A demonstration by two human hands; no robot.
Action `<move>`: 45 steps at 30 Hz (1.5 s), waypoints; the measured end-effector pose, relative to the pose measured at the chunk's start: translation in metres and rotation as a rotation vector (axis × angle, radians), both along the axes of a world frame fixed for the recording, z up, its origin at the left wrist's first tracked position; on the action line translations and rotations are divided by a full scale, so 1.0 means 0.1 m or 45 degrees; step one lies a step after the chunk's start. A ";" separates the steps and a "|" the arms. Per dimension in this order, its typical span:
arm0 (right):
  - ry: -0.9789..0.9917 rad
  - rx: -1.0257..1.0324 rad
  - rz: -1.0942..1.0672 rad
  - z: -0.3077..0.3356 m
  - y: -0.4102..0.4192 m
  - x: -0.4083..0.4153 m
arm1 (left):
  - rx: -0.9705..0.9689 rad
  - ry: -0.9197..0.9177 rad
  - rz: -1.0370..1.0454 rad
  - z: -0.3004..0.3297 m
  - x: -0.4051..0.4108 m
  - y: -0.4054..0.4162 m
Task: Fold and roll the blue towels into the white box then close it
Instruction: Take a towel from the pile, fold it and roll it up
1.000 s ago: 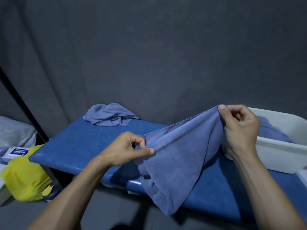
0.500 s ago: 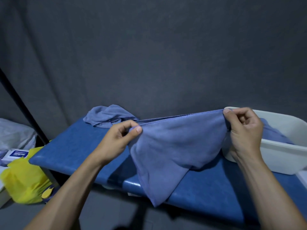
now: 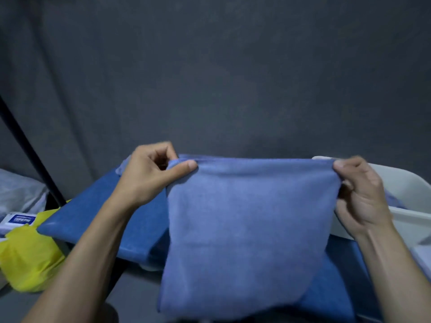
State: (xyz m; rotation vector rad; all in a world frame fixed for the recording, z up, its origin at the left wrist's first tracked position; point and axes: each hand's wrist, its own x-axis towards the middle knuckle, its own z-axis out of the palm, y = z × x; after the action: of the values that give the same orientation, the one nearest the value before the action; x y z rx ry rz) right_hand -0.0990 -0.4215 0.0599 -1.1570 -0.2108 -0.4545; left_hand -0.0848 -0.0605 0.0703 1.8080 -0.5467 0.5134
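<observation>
A blue towel (image 3: 245,234) hangs flat and stretched wide in front of me, above the blue padded table (image 3: 130,229). My left hand (image 3: 149,173) pinches its top left corner between thumb and fingers. My right hand (image 3: 359,194) grips the top right corner. The white box (image 3: 410,220) stands on the table at the right, partly behind my right hand, with blue cloth showing inside it. The crumpled second towel at the table's far left is almost wholly hidden behind my left hand.
A yellow bag (image 3: 28,259) sits low at the left beside a white and blue packet (image 3: 18,220). A black pole (image 3: 30,150) slants up at the left. A dark grey curtain (image 3: 210,78) fills the background.
Both hands have risen and moved apart, the left one furthest. The towel, slack and hanging in a point before, is now spread into a flat taut sheet.
</observation>
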 end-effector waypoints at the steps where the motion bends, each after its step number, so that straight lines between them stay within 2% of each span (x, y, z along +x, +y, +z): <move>1: 0.057 -0.075 -0.041 -0.06 -0.02 0.02 | 0.046 0.073 0.003 -0.11 0.08 0.02; 4: 0.152 -0.200 -0.108 -0.16 -0.06 0.05 | 0.083 0.263 -0.090 -0.36 0.18 0.11; 8: 0.174 -0.234 -0.124 -0.22 -0.12 0.04 | 0.174 0.342 -0.155 -0.41 0.18 0.19; 15: 0.166 -0.246 -0.106 -0.23 -0.13 0.00 | -0.078 0.272 -0.039 -0.34 0.08 0.11; 21: 0.100 -0.249 -0.072 -0.20 -0.11 -0.02 | -0.087 0.157 0.075 -0.31 0.08 0.08; 29: 0.082 -0.225 -0.025 -0.18 -0.17 -0.06 | -0.373 0.433 -0.474 -0.20 -0.03 0.19; 32: 0.080 -0.173 0.020 -0.14 -0.15 -0.11 | -0.375 0.384 -0.438 -0.18 -0.08 0.20; 36: 0.068 -0.016 0.161 -0.06 -0.18 -0.15 | -0.501 0.283 -0.558 -0.09 -0.16 0.21; 37: 0.088 -0.050 0.136 -0.07 -0.17 -0.13 | -0.504 0.254 -0.528 -0.07 -0.14 0.19; 41: 0.199 -0.265 -0.042 -0.20 -0.06 -0.06 | -0.288 0.135 -0.104 -0.11 -0.07 0.12; 45: 0.181 -0.268 -0.050 -0.23 0.01 -0.05 | -0.203 0.197 -0.085 -0.13 -0.06 0.15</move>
State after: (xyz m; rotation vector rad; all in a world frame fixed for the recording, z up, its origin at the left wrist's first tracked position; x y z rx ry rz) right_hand -0.1044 -0.4209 0.0373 -1.3963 -0.1137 -0.3891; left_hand -0.0908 -0.0453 0.0576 1.6553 -0.4454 0.3582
